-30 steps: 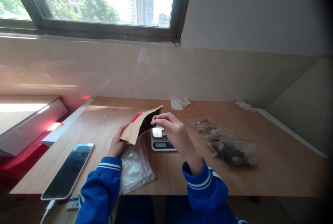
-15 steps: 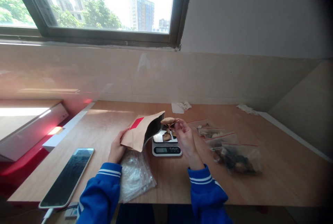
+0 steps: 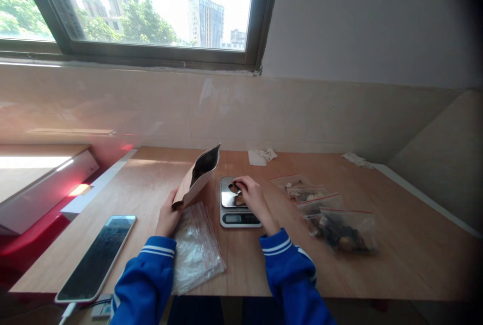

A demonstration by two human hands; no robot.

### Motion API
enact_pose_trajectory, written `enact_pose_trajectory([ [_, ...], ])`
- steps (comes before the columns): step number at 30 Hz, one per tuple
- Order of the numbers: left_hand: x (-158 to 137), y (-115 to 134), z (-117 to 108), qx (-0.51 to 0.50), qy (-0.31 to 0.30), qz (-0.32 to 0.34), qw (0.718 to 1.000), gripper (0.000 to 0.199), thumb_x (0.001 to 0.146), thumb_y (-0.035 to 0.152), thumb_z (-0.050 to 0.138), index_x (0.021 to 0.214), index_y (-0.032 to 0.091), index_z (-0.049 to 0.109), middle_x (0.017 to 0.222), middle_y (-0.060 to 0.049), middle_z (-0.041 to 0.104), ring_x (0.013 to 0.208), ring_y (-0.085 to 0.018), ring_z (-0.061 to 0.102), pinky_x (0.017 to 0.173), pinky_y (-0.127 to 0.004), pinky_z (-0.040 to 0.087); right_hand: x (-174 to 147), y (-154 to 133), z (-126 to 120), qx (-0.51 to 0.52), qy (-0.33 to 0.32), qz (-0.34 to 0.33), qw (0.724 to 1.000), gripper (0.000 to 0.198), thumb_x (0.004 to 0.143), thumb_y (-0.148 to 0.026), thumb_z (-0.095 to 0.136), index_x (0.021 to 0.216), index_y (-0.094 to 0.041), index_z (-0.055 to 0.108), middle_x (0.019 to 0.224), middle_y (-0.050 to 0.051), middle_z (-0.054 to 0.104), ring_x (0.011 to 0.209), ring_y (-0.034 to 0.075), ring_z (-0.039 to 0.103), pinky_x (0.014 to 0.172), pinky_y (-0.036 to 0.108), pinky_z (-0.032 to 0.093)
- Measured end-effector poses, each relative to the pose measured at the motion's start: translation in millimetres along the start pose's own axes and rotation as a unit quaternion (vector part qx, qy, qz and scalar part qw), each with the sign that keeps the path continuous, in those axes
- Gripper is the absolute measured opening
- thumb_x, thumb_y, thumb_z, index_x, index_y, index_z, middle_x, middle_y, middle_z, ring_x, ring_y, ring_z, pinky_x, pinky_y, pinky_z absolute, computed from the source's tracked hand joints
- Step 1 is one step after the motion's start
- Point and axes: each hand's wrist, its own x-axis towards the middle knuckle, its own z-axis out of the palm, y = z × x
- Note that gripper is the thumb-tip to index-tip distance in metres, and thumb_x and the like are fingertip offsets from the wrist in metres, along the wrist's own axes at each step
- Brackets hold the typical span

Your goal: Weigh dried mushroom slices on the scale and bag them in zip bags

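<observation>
My left hand [image 3: 168, 218] grips the lower left of a brown kraft paper bag [image 3: 191, 180], whose dark mouth gapes toward the upper right. Right of the bag, a small digital kitchen scale [image 3: 227, 194] stands on the table. Brown pieces that look like dried mushroom [image 3: 239, 199] lie on its steel plate, partly hidden by my fingers. My right hand [image 3: 253, 198] reaches over the plate, thumb and fingers pinched on a dark-edged dried mushroom piece [image 3: 234, 184]. Below the bag lies a stack of clear zip bags [image 3: 198, 252].
Several filled zip bags [image 3: 349, 232] with dark and pale dried contents lie to the right. A phone [image 3: 98, 257] with a cable plugged in rests at the left front. Crumpled white tissue [image 3: 268, 155] sits near the wall, with another tissue [image 3: 358, 159] farther right.
My right hand has come down and left onto the scale plate with the mushroom piece. The paper bag has swung left, away from the scale, its mouth turned more upward.
</observation>
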Motion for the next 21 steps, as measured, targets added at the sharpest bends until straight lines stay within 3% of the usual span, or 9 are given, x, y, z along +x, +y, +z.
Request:
enact_pose_trajectory([
  [3, 1, -2, 0, -0.004, 0.003, -0.001, 1.000, 0.056, 0.068, 0.022, 0.052, 0.124, 0.020, 0.052, 0.118, -0.006, 0.064, 0.112, -0.027, 0.057, 0.096, -0.039, 0.044, 4, -6, 6, -0.120, -0.057, -0.050, 0.990, 0.025, 0.088, -0.008, 0.043, 0.092, -0.018, 0.066, 0.092, 0.008, 0.064, 0.089, 0.019, 0.058, 0.081, 0.033, 0.045],
  [6, 1, -4, 0, 0.003, 0.001, -0.009, 1.000, 0.056, 0.069, 0.023, 0.052, 0.124, 0.019, 0.052, 0.119, -0.006, 0.064, 0.112, -0.028, 0.057, 0.095, -0.039, 0.045, 3, -6, 9, -0.173, -0.095, -0.068, 0.978, 0.027, 0.086, -0.004, 0.045, 0.094, -0.018, 0.067, 0.094, 0.007, 0.062, 0.088, 0.018, 0.058, 0.081, 0.031, 0.044],
  [14, 0, -2, 0, 0.002, -0.004, -0.011, 1.000, 0.055, 0.070, 0.025, 0.053, 0.125, 0.020, 0.051, 0.122, -0.006, 0.062, 0.115, -0.028, 0.056, 0.097, -0.039, 0.043, -20, -7, 7, -0.054, -0.011, -0.067, 0.996, 0.027, 0.092, -0.016, 0.044, 0.105, -0.021, 0.067, 0.096, 0.006, 0.060, 0.090, 0.018, 0.058, 0.080, 0.030, 0.047],
  [18, 1, -2, 0, -0.003, 0.001, -0.022, 1.000, 0.056, 0.069, 0.024, 0.055, 0.125, 0.022, 0.051, 0.121, -0.005, 0.063, 0.113, -0.029, 0.057, 0.095, -0.040, 0.045, -31, -7, 18, -0.118, -0.022, -0.093, 0.988, 0.027, 0.091, -0.014, 0.045, 0.106, -0.022, 0.067, 0.092, 0.007, 0.063, 0.090, 0.020, 0.057, 0.080, 0.034, 0.046],
  [21, 1, -3, 0, -0.004, -0.004, -0.017, 1.000, 0.057, 0.069, 0.024, 0.055, 0.126, 0.022, 0.051, 0.122, -0.005, 0.063, 0.114, -0.028, 0.056, 0.096, -0.040, 0.044, -34, -8, 26, -0.186, -0.024, -0.128, 0.974, 0.031, 0.090, -0.008, 0.044, 0.106, -0.022, 0.067, 0.101, 0.009, 0.063, 0.096, 0.021, 0.055, 0.084, 0.037, 0.045],
])
